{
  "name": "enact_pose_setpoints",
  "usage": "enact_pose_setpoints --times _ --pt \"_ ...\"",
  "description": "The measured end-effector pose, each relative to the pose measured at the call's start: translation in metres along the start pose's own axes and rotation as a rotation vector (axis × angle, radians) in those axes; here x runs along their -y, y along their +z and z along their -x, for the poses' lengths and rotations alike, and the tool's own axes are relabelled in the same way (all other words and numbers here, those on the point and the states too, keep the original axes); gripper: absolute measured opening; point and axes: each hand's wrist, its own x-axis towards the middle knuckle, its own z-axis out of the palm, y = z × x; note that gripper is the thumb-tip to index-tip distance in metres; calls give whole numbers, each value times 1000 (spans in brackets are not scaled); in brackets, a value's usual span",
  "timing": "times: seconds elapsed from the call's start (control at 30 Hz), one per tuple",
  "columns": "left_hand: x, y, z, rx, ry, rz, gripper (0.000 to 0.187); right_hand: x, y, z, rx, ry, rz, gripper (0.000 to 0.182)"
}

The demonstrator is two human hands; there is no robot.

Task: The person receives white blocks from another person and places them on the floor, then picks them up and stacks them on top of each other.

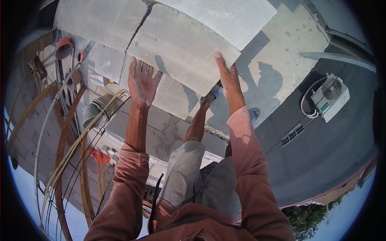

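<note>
A large pale grey concrete block [177, 44] lies below me at the top of the wall, beside other blocks of the same kind. At its right end is my right hand [230, 80], the thumb on the top face and the fingers out of sight behind the end. My left hand [142, 86] is palm up at the near edge. Its fingertips disappear at the block's underside, and dust whitens the palm. A dark uneven gap separates this block from the grey block [96, 20] on its left.
Wooden poles [66, 156] and cables rise at the left, near a grey bucket [94, 112] and a reddish bucket [64, 48]. An air-conditioner unit [330, 96] is on the dark surface at right. My sandalled foot [254, 114] stands on a concrete ledge [295, 50].
</note>
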Motion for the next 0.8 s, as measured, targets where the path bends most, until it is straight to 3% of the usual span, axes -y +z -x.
enact_pose_setpoints --times 0.1,0.17,0.23,0.33,0.4,0.5,0.63,0.77,0.8 --pt "13 -4 8 12 -6 -105 82 6 -2 10 22 -123 -80 95" --pt "23 6 24 13 -112 -92 75 -7 -8 2 -31 -207 60 109" --pt "47 20 40 -82 -298 -123 82 -12 -15 12 -113 -50 -5 122" --pt "92 47 79 -148 -522 -216 87 -7 -59 58 -48 -24 -181 115" --pt "123 62 105 -94 -597 -358 90 -74 -81 56 -72 -59 -265 102" --pt "158 86 145 209 -666 -590 91 -142 -145 91 -177 -54 -207 89" --pt "196 108 196 541 -779 -844 85 -336 -211 99 -414 183 -303 81" --pt "232 112 239 639 -711 -1208 79 -470 -262 135 -675 302 -288 67" --pt "244 116 247 578 -733 -1326 76 -488 -272 144 -737 291 -323 62"
